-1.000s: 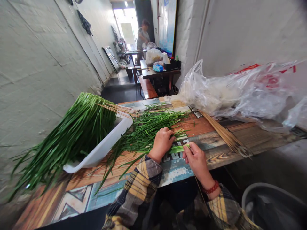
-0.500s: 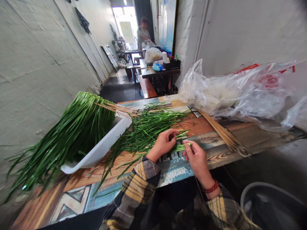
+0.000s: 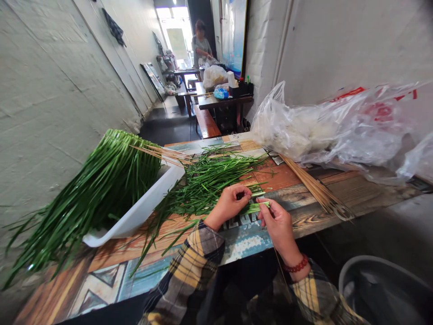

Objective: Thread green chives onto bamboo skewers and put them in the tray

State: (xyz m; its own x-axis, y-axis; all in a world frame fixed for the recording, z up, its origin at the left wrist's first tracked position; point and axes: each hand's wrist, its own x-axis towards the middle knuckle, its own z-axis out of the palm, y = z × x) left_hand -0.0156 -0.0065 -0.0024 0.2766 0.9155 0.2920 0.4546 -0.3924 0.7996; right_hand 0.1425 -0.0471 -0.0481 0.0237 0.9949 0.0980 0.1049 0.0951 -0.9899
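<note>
My left hand is curled over green garlic chives, thumb and forefinger bent together and the lower fingers around the stalks. My right hand pinches the pale cut ends of a small bunch of chives beside it. A thin wooden skewer runs from under my right palm down toward my lap; its tip is hidden. Behind my hands lies a loose pile of chives on the patterned table.
To the left, a white tray bears a thick stack of skewered chives. Bare skewers lie at right, near clear plastic bags. A grey bin stands lower right. A person stands at a far table.
The view has shifted slightly. Both hands stay in nearly the same place on the chives, with only slight finger movement.
</note>
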